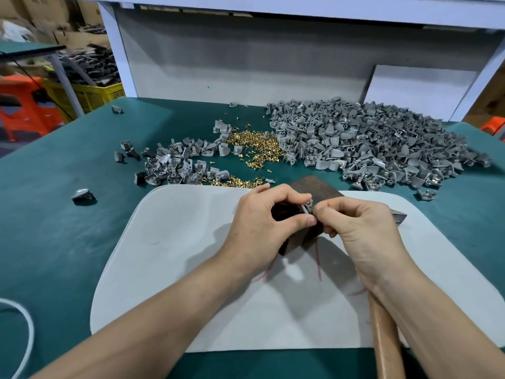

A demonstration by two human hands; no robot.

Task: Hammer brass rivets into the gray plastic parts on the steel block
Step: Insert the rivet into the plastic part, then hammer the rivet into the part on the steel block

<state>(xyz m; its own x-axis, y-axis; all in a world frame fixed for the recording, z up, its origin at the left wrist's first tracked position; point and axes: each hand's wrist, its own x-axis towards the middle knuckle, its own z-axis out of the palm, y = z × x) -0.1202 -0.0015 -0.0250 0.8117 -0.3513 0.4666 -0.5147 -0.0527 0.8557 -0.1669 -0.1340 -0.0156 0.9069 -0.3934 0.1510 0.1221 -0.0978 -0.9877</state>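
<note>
Now L grip [262, 217] & R grip [360, 228] both pinch 1 gray part [307, 207] over 1 steel block [314, 187].

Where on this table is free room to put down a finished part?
Free: the white pad left of the steel block, and the green mat left of the pad. Crowded: the back, with gray parts and brass rivets.

A small gray plastic part [307, 207] is held tilted just above the dark brown steel block [317, 187]. Behind the block, brass rivets [254, 149] lie scattered on the tabletop [68, 242] between a small heap of gray parts [175, 168] and a much larger heap [369, 143].
</note>
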